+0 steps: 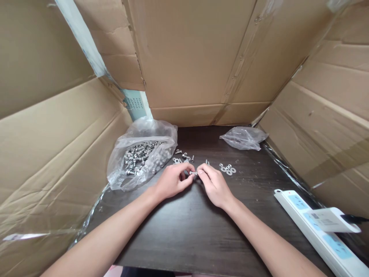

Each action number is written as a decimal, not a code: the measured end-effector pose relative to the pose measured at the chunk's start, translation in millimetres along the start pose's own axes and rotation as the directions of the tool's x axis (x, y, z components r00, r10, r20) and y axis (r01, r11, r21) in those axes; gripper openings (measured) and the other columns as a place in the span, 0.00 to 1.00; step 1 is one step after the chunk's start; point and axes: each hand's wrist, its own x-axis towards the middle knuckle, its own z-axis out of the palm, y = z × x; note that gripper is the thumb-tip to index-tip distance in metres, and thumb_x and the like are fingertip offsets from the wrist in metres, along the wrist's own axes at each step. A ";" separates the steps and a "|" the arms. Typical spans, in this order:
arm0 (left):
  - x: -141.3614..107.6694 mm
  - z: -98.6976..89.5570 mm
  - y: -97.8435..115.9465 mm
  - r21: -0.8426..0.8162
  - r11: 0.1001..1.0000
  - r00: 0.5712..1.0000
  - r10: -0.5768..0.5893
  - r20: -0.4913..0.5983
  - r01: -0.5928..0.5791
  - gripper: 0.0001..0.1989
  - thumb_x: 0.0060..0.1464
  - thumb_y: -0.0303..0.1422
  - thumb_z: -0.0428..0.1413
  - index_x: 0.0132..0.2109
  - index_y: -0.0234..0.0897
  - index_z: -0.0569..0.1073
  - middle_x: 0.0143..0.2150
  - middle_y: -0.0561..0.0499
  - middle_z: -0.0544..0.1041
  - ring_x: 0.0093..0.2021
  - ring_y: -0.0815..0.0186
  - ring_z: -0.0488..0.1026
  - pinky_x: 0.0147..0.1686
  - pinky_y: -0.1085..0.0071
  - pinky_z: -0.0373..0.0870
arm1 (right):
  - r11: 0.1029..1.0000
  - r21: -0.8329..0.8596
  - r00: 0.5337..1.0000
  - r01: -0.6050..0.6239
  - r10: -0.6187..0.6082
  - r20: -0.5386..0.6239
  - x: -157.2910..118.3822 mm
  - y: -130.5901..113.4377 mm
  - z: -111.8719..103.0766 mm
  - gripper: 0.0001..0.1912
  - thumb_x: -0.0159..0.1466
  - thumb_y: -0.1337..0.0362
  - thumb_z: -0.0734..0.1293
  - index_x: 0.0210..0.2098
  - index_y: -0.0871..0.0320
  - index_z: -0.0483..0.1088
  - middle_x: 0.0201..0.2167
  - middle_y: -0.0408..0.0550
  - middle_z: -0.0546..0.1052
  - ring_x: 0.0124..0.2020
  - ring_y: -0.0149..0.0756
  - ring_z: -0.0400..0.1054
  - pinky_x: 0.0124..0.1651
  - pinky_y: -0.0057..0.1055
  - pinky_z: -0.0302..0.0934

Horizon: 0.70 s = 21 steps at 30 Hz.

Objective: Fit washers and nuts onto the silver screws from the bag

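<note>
Between my two hands, over the middle of the dark table, a small metal bolt lies sideways. My left hand pinches its left end between thumb and forefinger. At the other end the fingertips of my right hand close around it; whether they also hold a nut or washer is hidden. Just beyond my left hand lie loose bolts and nuts. To the right of my right hand sits a little group of washers and nuts. Another bolt shows partly behind my right fingers.
An open clear plastic bag full of bolts stands at the left. A crumpled clear bag lies at the back right. Along the right edge runs a white power strip with a plug in it. Cardboard walls enclose the table.
</note>
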 end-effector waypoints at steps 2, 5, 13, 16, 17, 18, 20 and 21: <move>0.4 -0.3 -0.2 0.006 1.000 1.000 -0.003 -0.001 0.003 0.06 0.61 0.31 0.57 0.45 0.37 0.76 0.36 0.54 0.80 0.28 0.73 0.72 0.32 0.76 0.68 | 1.000 0.002 1.000 0.012 -0.012 0.003 -0.3 -0.7 -0.4 0.10 0.72 0.61 0.59 0.34 0.56 0.64 0.30 0.45 0.72 0.33 0.36 0.65 0.39 0.32 0.57; 0.8 0.5 0.0 0.021 1.000 1.000 0.009 -0.002 -0.009 0.06 0.60 0.31 0.57 0.44 0.37 0.76 0.36 0.54 0.79 0.28 0.73 0.72 0.32 0.76 0.68 | 0.998 -0.050 0.999 0.027 -0.026 0.024 0.1 0.9 1.0 0.13 0.71 0.61 0.58 0.30 0.56 0.62 0.28 0.45 0.70 0.32 0.36 0.64 0.38 0.32 0.56; 0.9 2.3 -0.9 0.020 1.000 1.000 -0.009 -0.007 0.009 0.07 0.59 0.30 0.58 0.44 0.37 0.76 0.35 0.54 0.80 0.27 0.73 0.73 0.32 0.76 0.68 | 0.999 -0.013 0.998 -0.031 0.031 0.050 1.1 -0.7 1.0 0.18 0.74 0.57 0.55 0.28 0.56 0.61 0.26 0.44 0.70 0.30 0.35 0.64 0.37 0.32 0.55; 0.9 1.8 -1.2 0.015 1.000 1.000 -0.023 -0.004 0.023 0.07 0.58 0.30 0.58 0.44 0.37 0.76 0.35 0.55 0.80 0.27 0.73 0.73 0.32 0.76 0.68 | 0.999 0.019 0.998 -0.027 0.026 0.058 0.7 -2.8 -0.3 0.11 0.72 0.59 0.58 0.34 0.55 0.63 0.28 0.42 0.70 0.30 0.34 0.64 0.37 0.31 0.56; 0.8 1.7 -1.1 0.017 1.000 1.000 -0.022 -0.002 0.022 0.07 0.58 0.30 0.58 0.44 0.37 0.76 0.35 0.55 0.80 0.27 0.73 0.73 0.32 0.76 0.68 | 1.000 0.012 0.998 -0.019 0.019 0.059 0.6 -2.9 -0.4 0.10 0.71 0.60 0.59 0.34 0.55 0.63 0.27 0.42 0.70 0.30 0.34 0.63 0.37 0.31 0.56; 0.7 1.5 -0.9 0.018 1.000 1.000 -0.020 -0.001 0.020 0.07 0.58 0.30 0.58 0.44 0.38 0.76 0.35 0.55 0.80 0.27 0.73 0.73 0.32 0.76 0.68 | 1.000 0.000 0.998 -0.012 0.012 0.058 0.5 -2.7 -0.2 0.10 0.70 0.60 0.59 0.33 0.55 0.63 0.27 0.42 0.70 0.30 0.34 0.63 0.36 0.31 0.55; 0.8 1.3 -0.3 0.020 1.000 1.000 -0.020 0.001 0.020 0.07 0.59 0.31 0.58 0.45 0.38 0.76 0.36 0.54 0.80 0.27 0.73 0.73 0.31 0.76 0.68 | 1.000 -0.016 0.999 -0.006 0.007 0.047 0.4 -1.7 0.2 0.10 0.70 0.61 0.59 0.33 0.55 0.63 0.27 0.42 0.70 0.30 0.34 0.63 0.36 0.31 0.56; 0.9 1.3 -0.1 0.021 1.000 1.000 -0.022 0.000 0.022 0.07 0.59 0.31 0.58 0.45 0.38 0.76 0.37 0.54 0.81 0.27 0.73 0.73 0.31 0.76 0.68 | 1.000 -0.021 0.999 -0.010 0.011 0.039 0.4 -1.0 0.4 0.09 0.70 0.61 0.59 0.33 0.55 0.63 0.27 0.43 0.70 0.30 0.34 0.64 0.36 0.31 0.56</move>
